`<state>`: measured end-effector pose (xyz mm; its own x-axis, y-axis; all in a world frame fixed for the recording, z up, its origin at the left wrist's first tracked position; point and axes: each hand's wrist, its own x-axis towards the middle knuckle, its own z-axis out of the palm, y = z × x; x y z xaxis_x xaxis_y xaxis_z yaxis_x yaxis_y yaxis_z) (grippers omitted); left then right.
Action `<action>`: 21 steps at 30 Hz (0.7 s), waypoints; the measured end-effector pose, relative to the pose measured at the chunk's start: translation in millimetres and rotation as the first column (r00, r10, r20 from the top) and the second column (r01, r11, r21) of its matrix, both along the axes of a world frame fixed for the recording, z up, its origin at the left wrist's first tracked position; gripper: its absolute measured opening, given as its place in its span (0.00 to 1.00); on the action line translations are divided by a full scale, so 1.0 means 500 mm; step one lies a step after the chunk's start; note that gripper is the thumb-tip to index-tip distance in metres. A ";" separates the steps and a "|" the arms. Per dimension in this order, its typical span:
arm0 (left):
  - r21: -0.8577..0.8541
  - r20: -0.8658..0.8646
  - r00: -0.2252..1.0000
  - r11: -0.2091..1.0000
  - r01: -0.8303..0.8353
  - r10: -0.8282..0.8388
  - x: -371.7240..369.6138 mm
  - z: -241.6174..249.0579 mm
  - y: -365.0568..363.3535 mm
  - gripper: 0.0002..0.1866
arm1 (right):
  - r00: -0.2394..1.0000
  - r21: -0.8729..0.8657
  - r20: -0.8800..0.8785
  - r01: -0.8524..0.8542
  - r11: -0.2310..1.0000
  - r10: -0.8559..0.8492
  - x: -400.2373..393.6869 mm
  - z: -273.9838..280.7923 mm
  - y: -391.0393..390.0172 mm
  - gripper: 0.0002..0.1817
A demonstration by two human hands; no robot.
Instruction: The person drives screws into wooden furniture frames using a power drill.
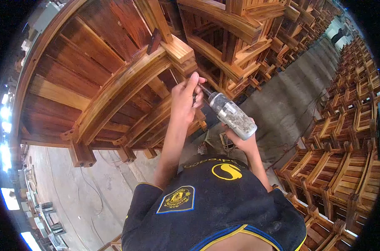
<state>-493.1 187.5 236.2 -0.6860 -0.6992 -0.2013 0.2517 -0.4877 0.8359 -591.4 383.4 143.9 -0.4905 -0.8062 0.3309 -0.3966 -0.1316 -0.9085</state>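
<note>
A clear bottle (233,115) with a greyish content lies tilted in front of my chest, its dark neck pointing up and left. My right hand (242,140) is wrapped round its lower part from beneath, mostly hidden by the bottle. At the neck end, my left hand (188,98) has its fingers closed; what they hold there is too small to make out. Just above my left hand is the corner block (179,52) of a large slatted wooden piece (94,90) with curved rails. A small dark wood piece (154,41) sticks up beside that corner.
Stacked wooden frames (236,54) rise at the upper middle. Long rows of wooden furniture (336,167) line the right side. A grey floor aisle (290,79) runs between them, with a person (339,35) far off. Cables (96,188) lie on the floor at the left.
</note>
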 end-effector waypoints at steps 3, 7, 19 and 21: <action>-0.071 0.014 1.000 0.997 0.004 -0.003 -0.008 0.015 -0.006 0.19 | 0.992 -0.063 -0.056 0.110 0.992 -0.113 0.012 0.025 -0.020 0.15; -0.128 0.012 0.999 0.991 0.047 -0.046 -0.011 0.040 -0.013 0.20 | 0.996 -0.126 -0.064 0.057 0.990 -0.066 0.022 0.118 -0.046 0.14; -0.072 -0.114 0.987 0.992 0.108 -0.116 -0.012 0.056 -0.045 0.19 | 0.997 -0.215 0.024 0.081 0.973 -0.078 0.015 0.120 -0.106 0.14; -0.088 -0.100 0.989 0.991 0.102 -0.110 -0.012 0.054 -0.043 0.19 | 0.996 -0.200 0.041 0.084 0.976 -0.077 0.017 0.118 -0.104 0.14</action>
